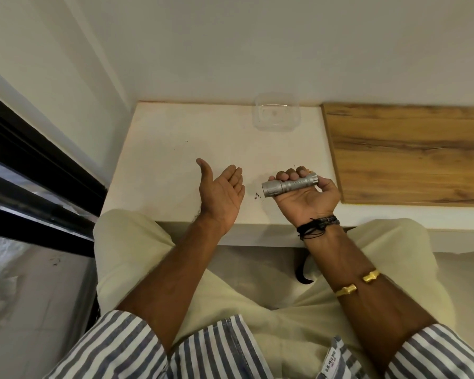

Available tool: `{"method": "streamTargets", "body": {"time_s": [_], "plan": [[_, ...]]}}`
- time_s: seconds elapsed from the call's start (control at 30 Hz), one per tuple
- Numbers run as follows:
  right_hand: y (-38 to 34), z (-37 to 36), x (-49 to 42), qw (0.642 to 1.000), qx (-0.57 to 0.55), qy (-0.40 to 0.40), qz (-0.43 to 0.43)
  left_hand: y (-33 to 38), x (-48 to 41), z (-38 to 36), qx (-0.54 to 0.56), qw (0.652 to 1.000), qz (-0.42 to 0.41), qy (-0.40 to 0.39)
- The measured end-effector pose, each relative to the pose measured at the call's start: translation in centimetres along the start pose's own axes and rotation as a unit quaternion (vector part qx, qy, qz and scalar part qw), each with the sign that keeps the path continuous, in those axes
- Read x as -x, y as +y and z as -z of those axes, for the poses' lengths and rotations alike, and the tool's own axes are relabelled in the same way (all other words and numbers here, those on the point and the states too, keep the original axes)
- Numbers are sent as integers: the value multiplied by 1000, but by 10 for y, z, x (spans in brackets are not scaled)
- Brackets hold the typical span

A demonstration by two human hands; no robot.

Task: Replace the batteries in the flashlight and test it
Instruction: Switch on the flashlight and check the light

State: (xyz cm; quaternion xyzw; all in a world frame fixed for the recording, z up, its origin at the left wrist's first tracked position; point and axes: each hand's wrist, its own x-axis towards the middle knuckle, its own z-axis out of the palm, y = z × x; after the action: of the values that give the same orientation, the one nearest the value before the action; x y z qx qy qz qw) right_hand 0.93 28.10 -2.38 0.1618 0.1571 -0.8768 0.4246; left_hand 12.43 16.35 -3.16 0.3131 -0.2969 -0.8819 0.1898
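Note:
A small silver flashlight (288, 184) lies across the palm of my right hand (307, 196), which is turned palm up with the fingers curled over the barrel. Its head points left, toward my left hand (222, 192). That hand is held flat and open, palm facing right, thumb up, a short gap from the flashlight's lens end. Both hands hover over the low white table (175, 149). No batteries are in sight.
A clear plastic container (275, 112) stands at the table's far edge against the wall. A wooden board (411, 151) covers the right side. Small dark specks (257, 195) lie on the table between my hands. A black window frame (33, 170) runs along the left.

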Motion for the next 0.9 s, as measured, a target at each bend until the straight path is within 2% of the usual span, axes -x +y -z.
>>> {"method": "streamTargets", "body": {"time_s": [0.37, 0.9], "plan": [[-2, 0, 3, 999, 4, -35, -10, 3, 2, -2, 3, 1000, 12, -16], [-1, -2, 3, 1000, 10, -19, -1, 2, -1, 3, -12, 1000, -3, -8]]}}
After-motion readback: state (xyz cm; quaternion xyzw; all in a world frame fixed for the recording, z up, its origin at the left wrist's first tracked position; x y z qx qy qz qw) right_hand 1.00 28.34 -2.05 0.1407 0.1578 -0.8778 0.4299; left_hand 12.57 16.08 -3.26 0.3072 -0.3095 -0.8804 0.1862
